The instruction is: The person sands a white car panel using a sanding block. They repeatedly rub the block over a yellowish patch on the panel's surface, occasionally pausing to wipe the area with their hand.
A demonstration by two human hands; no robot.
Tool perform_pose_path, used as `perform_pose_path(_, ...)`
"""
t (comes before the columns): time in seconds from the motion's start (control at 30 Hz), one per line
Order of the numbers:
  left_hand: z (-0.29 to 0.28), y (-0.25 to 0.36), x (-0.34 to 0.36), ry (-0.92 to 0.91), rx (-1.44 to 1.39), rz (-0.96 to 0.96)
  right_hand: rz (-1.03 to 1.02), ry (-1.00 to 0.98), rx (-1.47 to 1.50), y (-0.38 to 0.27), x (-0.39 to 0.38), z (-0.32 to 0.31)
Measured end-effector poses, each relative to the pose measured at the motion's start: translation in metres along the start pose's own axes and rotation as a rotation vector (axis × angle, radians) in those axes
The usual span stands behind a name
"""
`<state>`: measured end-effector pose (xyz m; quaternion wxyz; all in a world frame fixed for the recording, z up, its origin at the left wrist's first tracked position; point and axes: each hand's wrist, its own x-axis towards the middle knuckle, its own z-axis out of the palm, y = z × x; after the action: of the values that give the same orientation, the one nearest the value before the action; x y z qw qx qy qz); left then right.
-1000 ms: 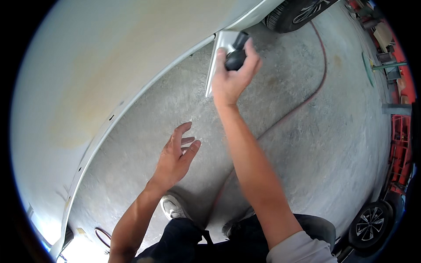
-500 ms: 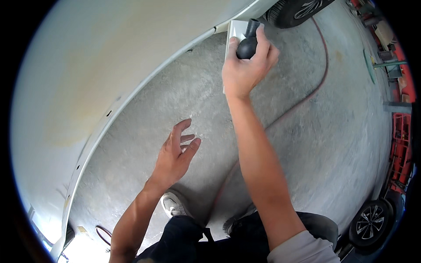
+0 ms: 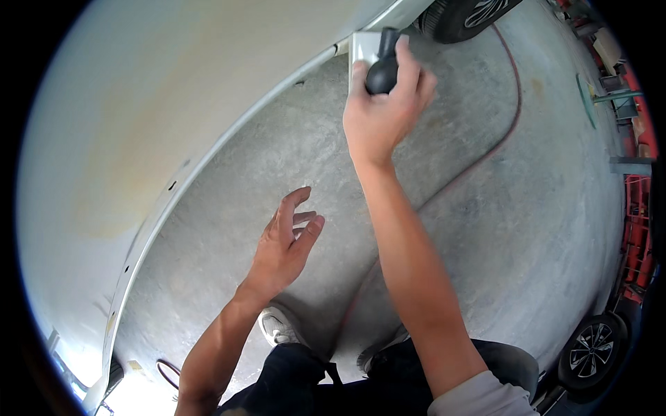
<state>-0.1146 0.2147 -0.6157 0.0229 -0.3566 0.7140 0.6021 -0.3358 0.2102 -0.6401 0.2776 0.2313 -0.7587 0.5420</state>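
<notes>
Right hand [image 3: 385, 114], head view: thumb + fingers wrapped round the black knob [image 3: 380, 76] of a flat pale tool [image 3: 362, 47]. Tool sits just past the fingertips, far end right at the panel's lower rim [image 3: 243, 125]; can't tell if they touch. Left hand [image 3: 286, 243] hangs nearer the body, off to its left, fingers loosely curled, gripping nothing.

Risks, my judgement: plate corner could nick the rim if the tool tilts, b/c the two are so close. Hold is one-handed & on the knob only, so the plate could twist if an end catches; left hand's too far off to steady it. If the grip slips, tool prob. hits the concrete floor [image 3: 479, 229].

In the way: tyre [image 3: 444, 24] just ahead & right of the right hand, could knock knuckles on a longer reach. Red hose [image 3: 517, 97] lies to its right, passes beneath the forearm, then b/w the shoes [image 3: 279, 327]; a trip or snag if feet shift.

Also around: spoked wheel [image 3: 590, 351] well behind-right of that hand, red rack [image 3: 637, 236] far right, thin dark-red loop [image 3: 165, 374] behind-left of the left hand.
</notes>
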Motion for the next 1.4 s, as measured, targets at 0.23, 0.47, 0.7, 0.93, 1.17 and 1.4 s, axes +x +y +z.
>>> perform_pose_path(0.23,-0.004,-0.002,-0.001,0.037,0.004,-0.005,-0.023,-0.1,-0.024,0.032,-0.048,0.002)
perform_pose_path(0.47,-0.018,-0.02,-0.005,0.074,0.017,-0.03,-0.026,0.065,0.063,0.014,-0.024,0.027)
perform_pose_path(0.7,-0.017,-0.007,-0.003,0.051,0.004,-0.036,-0.023,0.034,0.077,0.02,-0.032,0.029)
perform_pose_path(0.93,-0.017,-0.014,-0.004,0.063,-0.002,-0.044,0.043,0.053,0.04,0.02,-0.043,0.037)
perform_pose_path(1.17,-0.021,-0.022,-0.009,0.098,-0.039,-0.004,0.024,0.067,0.032,0.011,-0.047,0.015)
perform_pose_path(1.4,-0.02,-0.015,-0.005,0.069,-0.012,-0.013,-0.04,-0.087,-0.193,0.032,-0.061,0.019)
